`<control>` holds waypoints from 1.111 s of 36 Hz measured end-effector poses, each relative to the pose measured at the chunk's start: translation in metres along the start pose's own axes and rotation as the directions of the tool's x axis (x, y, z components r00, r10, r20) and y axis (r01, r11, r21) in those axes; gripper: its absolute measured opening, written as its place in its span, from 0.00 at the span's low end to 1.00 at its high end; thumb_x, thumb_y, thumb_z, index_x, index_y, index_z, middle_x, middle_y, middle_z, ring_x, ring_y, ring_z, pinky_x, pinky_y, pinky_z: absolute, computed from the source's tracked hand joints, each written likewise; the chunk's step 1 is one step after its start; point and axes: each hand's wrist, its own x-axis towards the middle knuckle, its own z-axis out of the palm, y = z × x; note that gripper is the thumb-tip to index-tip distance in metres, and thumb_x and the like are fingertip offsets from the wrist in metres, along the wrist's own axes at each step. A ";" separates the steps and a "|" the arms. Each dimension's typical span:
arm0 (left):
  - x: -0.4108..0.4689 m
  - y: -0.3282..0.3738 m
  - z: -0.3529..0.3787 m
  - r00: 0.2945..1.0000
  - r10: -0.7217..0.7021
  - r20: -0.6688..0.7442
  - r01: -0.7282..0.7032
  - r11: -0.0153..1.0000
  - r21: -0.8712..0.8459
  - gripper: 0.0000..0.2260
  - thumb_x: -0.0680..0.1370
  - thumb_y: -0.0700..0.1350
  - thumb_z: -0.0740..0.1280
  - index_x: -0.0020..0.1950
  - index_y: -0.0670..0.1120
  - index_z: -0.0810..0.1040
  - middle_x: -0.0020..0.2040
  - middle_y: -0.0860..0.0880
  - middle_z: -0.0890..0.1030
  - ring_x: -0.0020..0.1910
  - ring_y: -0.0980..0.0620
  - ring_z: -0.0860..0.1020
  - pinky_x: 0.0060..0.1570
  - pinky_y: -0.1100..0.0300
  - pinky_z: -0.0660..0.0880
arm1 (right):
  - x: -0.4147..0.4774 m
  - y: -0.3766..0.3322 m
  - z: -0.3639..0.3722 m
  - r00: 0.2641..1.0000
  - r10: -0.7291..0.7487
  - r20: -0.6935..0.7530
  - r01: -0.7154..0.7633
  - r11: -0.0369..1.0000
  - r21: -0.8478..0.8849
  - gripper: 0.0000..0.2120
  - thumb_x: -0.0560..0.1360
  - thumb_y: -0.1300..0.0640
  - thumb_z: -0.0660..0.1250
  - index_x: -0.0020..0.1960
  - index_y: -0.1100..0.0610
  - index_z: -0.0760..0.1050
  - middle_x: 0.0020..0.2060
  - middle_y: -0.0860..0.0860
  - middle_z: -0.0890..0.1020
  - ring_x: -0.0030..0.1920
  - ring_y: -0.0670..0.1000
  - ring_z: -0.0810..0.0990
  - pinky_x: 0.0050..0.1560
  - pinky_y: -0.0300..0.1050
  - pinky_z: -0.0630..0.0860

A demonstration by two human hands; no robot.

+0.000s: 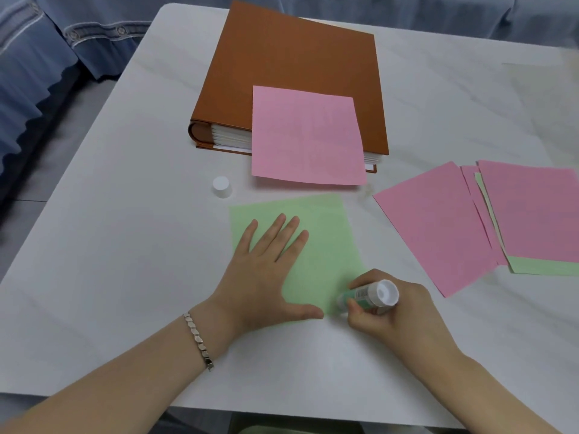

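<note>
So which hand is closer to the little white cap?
Left. The left hand lies flat on the green paper, this side of the white cap; the right hand grips the glue stick farther off, at the paper's near right corner.

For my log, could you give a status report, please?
Left hand flat on green sheet. Right hand grips glue stick, tip on sheet's corner. Nothing in the way.

On the white worktop (109,245) lies a brown binder (291,73), 1 pink sheet (307,136) overhanging its near edge, a white cap (221,186) near it, fanned pink and green sheets (438,227) rightward.
</note>
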 end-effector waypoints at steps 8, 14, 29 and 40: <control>0.000 0.002 -0.001 1.000 -0.003 -0.013 0.003 1.000 -0.003 0.47 0.66 0.76 0.51 0.72 0.42 0.66 0.73 0.44 0.64 0.73 0.49 0.56 0.66 0.45 0.52 | -0.005 0.016 -0.018 0.997 0.018 -0.073 -0.013 0.998 0.058 0.10 0.60 0.50 0.68 0.41 0.45 0.75 0.28 0.49 0.78 0.27 0.45 0.71 0.30 0.36 0.67; -0.001 0.000 -0.004 1.000 0.010 -0.021 -0.012 0.995 -0.099 0.47 0.66 0.77 0.51 0.71 0.42 0.67 0.75 0.46 0.59 0.75 0.52 0.51 0.69 0.47 0.45 | -0.001 0.022 -0.044 0.961 0.128 -0.247 -0.098 0.987 0.130 0.07 0.65 0.57 0.74 0.33 0.49 0.77 0.31 0.43 0.80 0.29 0.43 0.75 0.28 0.28 0.68; -0.001 0.017 0.003 0.973 -0.010 -0.231 -0.017 0.993 -0.115 0.24 0.76 0.57 0.56 0.64 0.45 0.75 0.65 0.47 0.75 0.67 0.46 0.70 0.65 0.48 0.57 | 0.033 -0.017 -0.032 0.993 0.088 -0.078 -0.058 0.946 0.320 0.05 0.71 0.59 0.68 0.46 0.51 0.78 0.33 0.50 0.82 0.34 0.48 0.80 0.41 0.45 0.78; 0.010 0.026 0.010 0.975 -0.066 -0.213 0.046 0.994 -0.098 0.29 0.74 0.57 0.56 0.68 0.40 0.72 0.71 0.42 0.69 0.71 0.44 0.66 0.67 0.45 0.57 | 0.041 -0.018 -0.009 0.998 0.000 -0.060 -0.002 0.999 -0.034 0.05 0.69 0.54 0.69 0.41 0.51 0.73 0.34 0.48 0.81 0.35 0.47 0.77 0.37 0.43 0.74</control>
